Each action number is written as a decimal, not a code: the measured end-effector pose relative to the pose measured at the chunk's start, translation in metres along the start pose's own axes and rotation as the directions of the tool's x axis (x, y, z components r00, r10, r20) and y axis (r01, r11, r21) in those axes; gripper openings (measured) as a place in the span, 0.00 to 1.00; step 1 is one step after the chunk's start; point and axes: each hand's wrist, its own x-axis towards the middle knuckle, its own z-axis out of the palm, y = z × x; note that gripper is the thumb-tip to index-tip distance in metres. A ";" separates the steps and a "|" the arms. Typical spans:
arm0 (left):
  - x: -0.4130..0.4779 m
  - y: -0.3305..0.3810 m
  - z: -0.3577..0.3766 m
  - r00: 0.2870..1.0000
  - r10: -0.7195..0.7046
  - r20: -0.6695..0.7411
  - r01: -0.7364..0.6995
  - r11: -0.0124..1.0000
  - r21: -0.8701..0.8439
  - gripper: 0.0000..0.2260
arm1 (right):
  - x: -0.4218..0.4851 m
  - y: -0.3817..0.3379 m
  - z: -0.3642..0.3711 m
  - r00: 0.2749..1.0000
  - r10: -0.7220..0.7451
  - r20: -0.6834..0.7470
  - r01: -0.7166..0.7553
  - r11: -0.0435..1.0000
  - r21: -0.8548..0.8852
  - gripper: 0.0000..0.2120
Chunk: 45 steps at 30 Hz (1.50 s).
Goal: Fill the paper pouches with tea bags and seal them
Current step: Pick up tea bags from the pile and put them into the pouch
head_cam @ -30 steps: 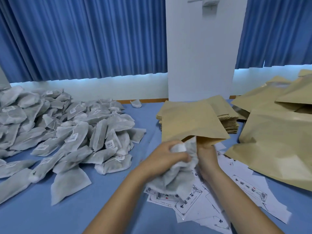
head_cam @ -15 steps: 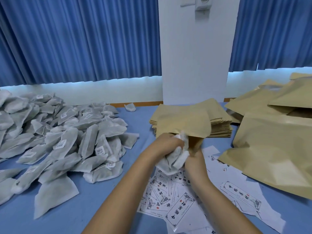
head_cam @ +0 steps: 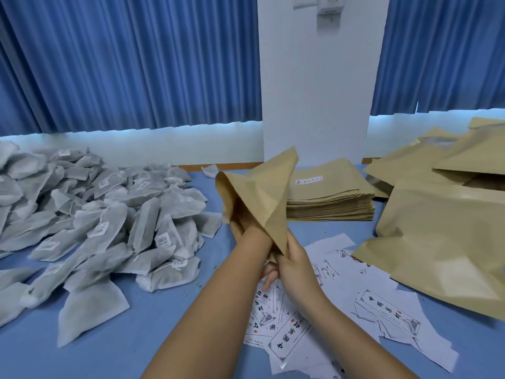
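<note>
A brown paper pouch (head_cam: 262, 192) is held up over the middle of the blue table (head_cam: 153, 324), its mouth facing me. My left hand (head_cam: 252, 236) is pushed inside it up to the wrist, so its fingers and the tea bags it carried are hidden. My right hand (head_cam: 293, 262) grips the pouch's mouth edge from the right, fingers curled under it. A large heap of grey-white tea bags (head_cam: 109, 214) lies on the left. A flat stack of empty pouches (head_cam: 330, 195) sits behind the held pouch.
Printed white labels (head_cam: 289, 326) lie scattered under my forearms. Large brown paper bags (head_cam: 437, 233) fill the right side. A white pillar (head_cam: 314, 105) and blue curtains stand behind the table. One stray tea bag (head_cam: 210, 170) lies at the far edge.
The bundle of tea bags in my left hand has gone into the pouch along with the hand. The pouch has lifted off the stack and tilted upright.
</note>
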 end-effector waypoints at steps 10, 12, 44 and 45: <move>-0.027 0.030 -0.015 0.941 0.324 0.101 -0.337 0.927 0.166 0.08 | 0.006 -0.016 -0.022 0.979 0.142 -0.145 -0.102 0.962 0.252 0.12; -0.016 0.023 -0.011 0.930 0.367 0.008 -0.357 0.900 0.248 0.13 | 0.000 -0.013 -0.014 0.985 0.115 -0.127 -0.084 0.970 0.227 0.14; 0.061 -0.145 -0.020 0.911 0.029 -0.412 -0.003 0.998 0.064 0.22 | 0.001 -0.025 -0.029 0.946 0.205 -0.249 -0.092 0.911 0.401 0.12; 0.062 -0.143 -0.021 0.914 0.043 -0.404 -0.016 0.998 0.068 0.20 | 0.001 -0.026 -0.030 0.947 0.196 -0.253 -0.077 0.907 0.414 0.13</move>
